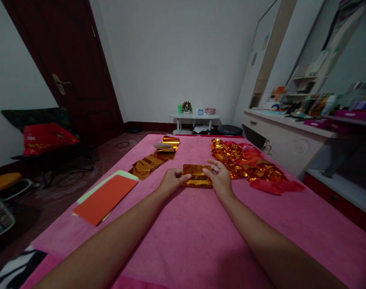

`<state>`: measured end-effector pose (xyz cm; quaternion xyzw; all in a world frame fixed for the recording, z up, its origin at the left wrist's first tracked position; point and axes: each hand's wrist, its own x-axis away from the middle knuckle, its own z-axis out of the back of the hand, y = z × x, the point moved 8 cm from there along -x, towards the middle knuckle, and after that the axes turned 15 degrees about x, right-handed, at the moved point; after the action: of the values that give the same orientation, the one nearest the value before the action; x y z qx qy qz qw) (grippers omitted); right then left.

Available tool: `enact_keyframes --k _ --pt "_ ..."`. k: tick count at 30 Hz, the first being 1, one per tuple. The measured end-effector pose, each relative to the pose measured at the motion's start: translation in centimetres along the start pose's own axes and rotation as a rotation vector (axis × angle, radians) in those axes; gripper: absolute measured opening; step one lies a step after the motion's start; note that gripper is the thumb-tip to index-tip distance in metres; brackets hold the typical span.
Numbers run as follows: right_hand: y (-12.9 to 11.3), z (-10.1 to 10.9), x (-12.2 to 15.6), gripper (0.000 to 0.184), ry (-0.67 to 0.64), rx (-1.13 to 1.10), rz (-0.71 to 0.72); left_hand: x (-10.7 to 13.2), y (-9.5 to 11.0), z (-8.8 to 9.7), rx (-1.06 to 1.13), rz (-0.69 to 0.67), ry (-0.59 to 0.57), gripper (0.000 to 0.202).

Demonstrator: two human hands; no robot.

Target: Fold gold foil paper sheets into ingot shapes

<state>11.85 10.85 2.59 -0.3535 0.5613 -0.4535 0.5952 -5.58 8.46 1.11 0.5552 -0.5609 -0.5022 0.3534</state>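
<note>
A shiny gold foil sheet (197, 176), creased across its width, is held between my two hands just over the pink cloth (183, 233). My left hand (173, 179) pinches its left end, thumb on top. At the right end my right hand (219, 176) grips it with the thumb on the face and the other fingers partly behind. Flat gold foil sheets (149, 163) lie beyond my left hand, with a gold roll (171, 140) behind them. Beyond my right hand is a pile of crumpled or folded gold foil pieces (240, 160) mixed with red ones (273, 186).
Orange paper (107, 198) lies over pale green paper (123, 173) at the left of the cloth. A white side table (195, 116) stands against the far wall. A chair with a red bag (47, 138) is on the left; a cluttered dresser (285, 128) stands on the right.
</note>
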Motion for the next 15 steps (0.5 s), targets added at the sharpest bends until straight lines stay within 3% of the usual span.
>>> enact_keyframes --k 3,5,9,11,15 --pt "-0.2 0.0 0.1 0.047 0.008 -0.064 -0.013 0.4 0.2 -0.9 -0.006 0.023 -0.067 0.041" --pt "-0.4 -0.1 0.2 0.047 0.003 -0.099 -0.017 0.7 0.5 -1.2 -0.047 0.031 -0.048 0.040" --pt "-1.2 -0.1 0.3 0.052 0.017 -0.151 -0.003 1.2 1.7 -0.8 -0.017 -0.044 0.170 0.040" --pt "-1.2 -0.9 0.6 0.048 -0.054 -0.121 -0.032 1.6 2.4 -0.8 0.038 -0.112 0.271 0.040" --pt "-1.1 -3.2 1.7 0.035 -0.238 0.010 -0.064 2.0 2.9 -2.2 0.125 -0.155 0.291 0.038"
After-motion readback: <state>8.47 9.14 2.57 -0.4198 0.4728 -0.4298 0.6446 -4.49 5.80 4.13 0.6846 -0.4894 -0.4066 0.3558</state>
